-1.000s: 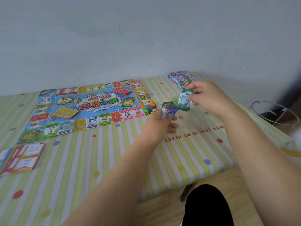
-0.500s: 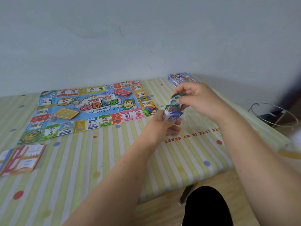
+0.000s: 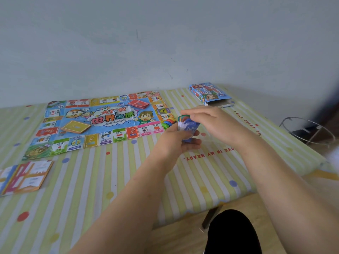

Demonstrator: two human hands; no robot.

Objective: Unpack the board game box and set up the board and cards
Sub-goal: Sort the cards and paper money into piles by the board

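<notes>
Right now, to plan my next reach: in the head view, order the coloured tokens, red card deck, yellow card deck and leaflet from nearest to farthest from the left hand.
1. Coloured tokens, just beyond the left hand.
2. Red card deck, on the board's far right.
3. Yellow card deck, on the board's left.
4. Leaflet, far left.

The board (image 3: 102,128) is glossy printed paper, the tablecloth (image 3: 88,184) smooth and plasticky, the box (image 3: 208,92) cardboard.
</notes>
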